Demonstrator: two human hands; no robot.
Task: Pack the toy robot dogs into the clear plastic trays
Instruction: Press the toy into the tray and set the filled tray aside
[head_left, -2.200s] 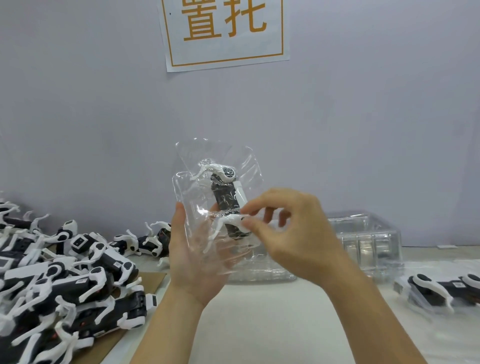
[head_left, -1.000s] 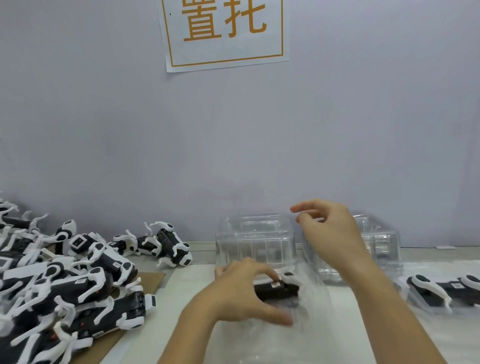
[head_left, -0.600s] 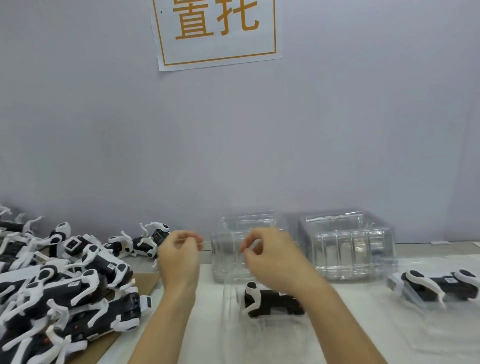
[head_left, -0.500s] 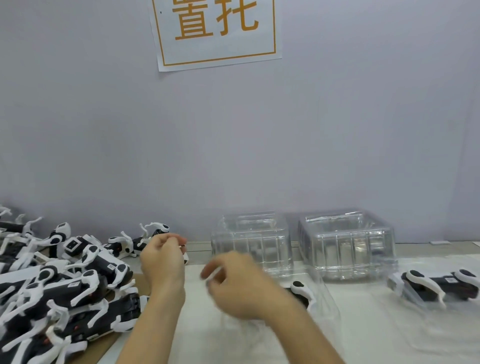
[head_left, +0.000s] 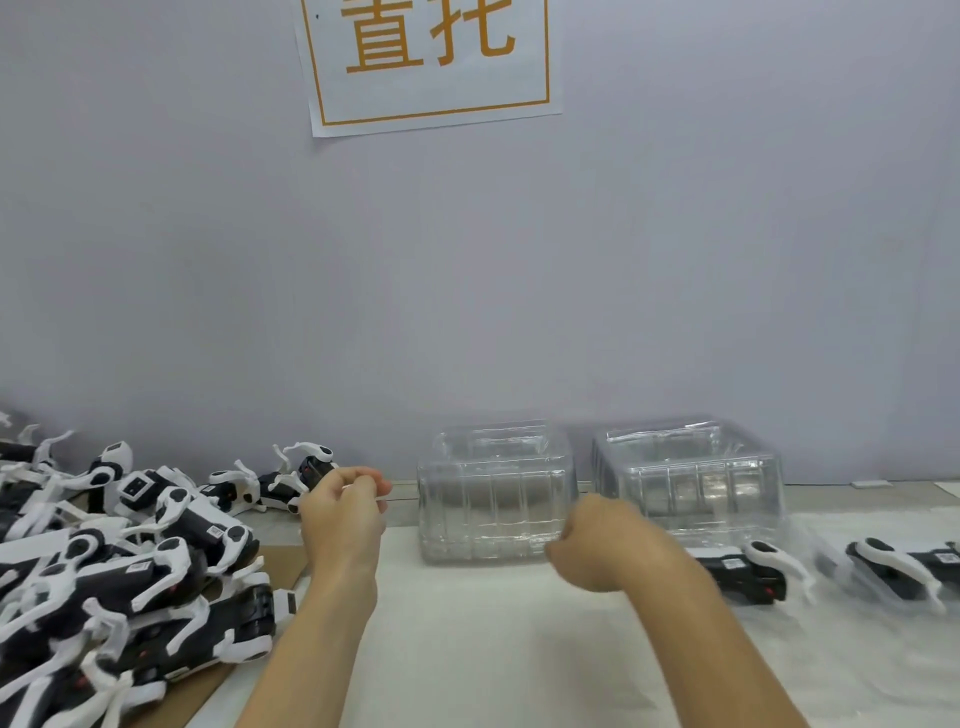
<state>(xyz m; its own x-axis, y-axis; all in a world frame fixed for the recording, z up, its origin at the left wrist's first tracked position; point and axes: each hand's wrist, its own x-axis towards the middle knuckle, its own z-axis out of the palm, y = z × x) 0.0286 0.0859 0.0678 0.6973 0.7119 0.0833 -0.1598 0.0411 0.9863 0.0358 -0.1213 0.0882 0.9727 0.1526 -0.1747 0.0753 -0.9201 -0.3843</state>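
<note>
We see two stacks of clear trays (head_left: 496, 499) at the wall edge, bare surface (head_left: 493, 649) before them, left hand (head_left: 343, 512) curled, pinching something unclear, right hand (head_left: 597, 551) blurred, grip untellable, two packed dogs (head_left: 748, 571) right of the trays.

Dog pile (head_left: 119, 571) left; tray stacks (head_left: 496, 499) seemingly behind.

"置托" on wall sign (head_left: 428, 62)

Glossy clear plastic trays (head_left: 496, 499), glossy black-and-white plastic toy dogs (head_left: 156, 566), matt brown cardboard (head_left: 283, 564), matt white paper sign (head_left: 431, 62)
</note>
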